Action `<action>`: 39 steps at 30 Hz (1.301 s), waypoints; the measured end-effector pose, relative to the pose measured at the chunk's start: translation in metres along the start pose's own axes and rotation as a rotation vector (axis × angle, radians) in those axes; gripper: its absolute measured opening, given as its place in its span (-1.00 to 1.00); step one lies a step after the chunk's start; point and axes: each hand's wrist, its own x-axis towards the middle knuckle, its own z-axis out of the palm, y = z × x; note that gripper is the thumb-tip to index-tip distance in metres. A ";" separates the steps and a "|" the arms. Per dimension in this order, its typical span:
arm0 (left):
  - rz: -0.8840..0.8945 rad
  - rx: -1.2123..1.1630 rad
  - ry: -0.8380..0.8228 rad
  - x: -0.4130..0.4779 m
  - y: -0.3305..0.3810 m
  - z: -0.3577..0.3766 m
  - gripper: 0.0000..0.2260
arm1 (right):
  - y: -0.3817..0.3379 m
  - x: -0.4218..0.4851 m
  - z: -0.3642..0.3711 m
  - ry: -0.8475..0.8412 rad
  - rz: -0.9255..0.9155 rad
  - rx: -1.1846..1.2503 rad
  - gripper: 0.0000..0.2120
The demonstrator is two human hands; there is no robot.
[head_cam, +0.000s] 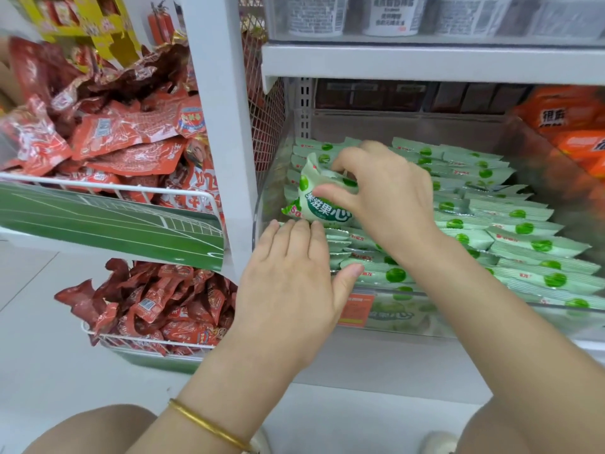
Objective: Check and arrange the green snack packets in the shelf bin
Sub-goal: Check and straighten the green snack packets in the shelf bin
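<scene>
A clear plastic shelf bin (402, 317) holds several rows of pale green snack packets (520, 231) standing on edge. My right hand (389, 198) grips one green packet (319, 198) and holds it tilted above the bin's left rows, its printed face toward me. My left hand (294, 276) lies flat, fingers together, on the front-left packets, with its thumb resting on a packet near the bin's front wall. An orange price tag (355, 309) sticks on the bin's front.
A white shelf post (226, 142) stands left of the bin. Wire baskets of red snack packets (124, 149) hang beyond it. Orange packets (576, 136) fill the neighbouring bin at the right. White tubs (389, 14) sit on the shelf above.
</scene>
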 end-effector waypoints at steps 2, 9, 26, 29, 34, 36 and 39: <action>-0.007 -0.007 0.010 -0.001 0.001 0.000 -0.37 | -0.003 0.000 0.005 -0.074 -0.061 -0.007 -0.58; -0.003 -0.040 0.040 -0.003 0.001 0.002 -0.37 | 0.013 0.008 0.005 -0.191 -0.144 0.231 -0.71; -0.012 -0.074 -0.013 -0.001 0.002 -0.002 -0.37 | 0.014 0.010 0.019 -0.398 -0.169 0.108 -0.82; -0.043 -0.145 -0.053 0.005 0.001 -0.010 -0.32 | 0.021 0.016 0.005 -0.250 0.019 0.323 -0.87; -0.056 -0.144 -0.173 0.017 0.003 -0.009 -0.14 | 0.006 0.024 0.010 -0.376 -0.090 0.004 -0.85; -0.063 -0.114 -0.187 0.020 0.004 -0.007 -0.11 | 0.001 0.026 0.017 -0.380 -0.135 -0.102 -0.90; -0.059 -0.085 -0.219 0.020 0.005 -0.004 -0.10 | 0.000 0.028 0.020 -0.344 -0.093 -0.052 -0.98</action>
